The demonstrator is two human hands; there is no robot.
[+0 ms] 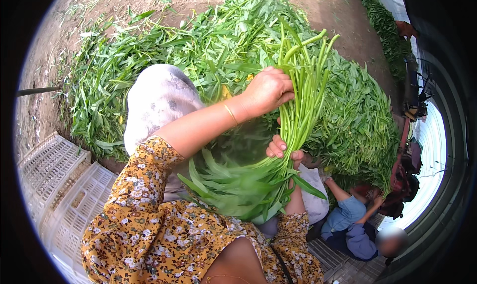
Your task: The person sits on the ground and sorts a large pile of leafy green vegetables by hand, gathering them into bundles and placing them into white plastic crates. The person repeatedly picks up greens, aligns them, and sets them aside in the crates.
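A bunch of long-leaved greens, which looks like water spinach [300, 124], stands before my chest with its cut stems up and its leaves hanging down to the left. My right hand [285, 150] grips the stems from below, fingers on one side and thumb on the other, just above the leaves. Higher up, my left hand [270, 90] has its fingers curled against the left edge of the stems. Motion blurs the bunch's leaves. Beyond both hands spreads a large heap of loose greens [357, 105], with a few yellowed leaves among them.
White plastic crates [80, 198] stand at my left. A pale cloth [160, 101] covers my left knee. At the right, another person [357, 232] sits by the heap, one hand at some greens. More greens [384, 30] lie far right. A dark rod [37, 91] juts in at left.
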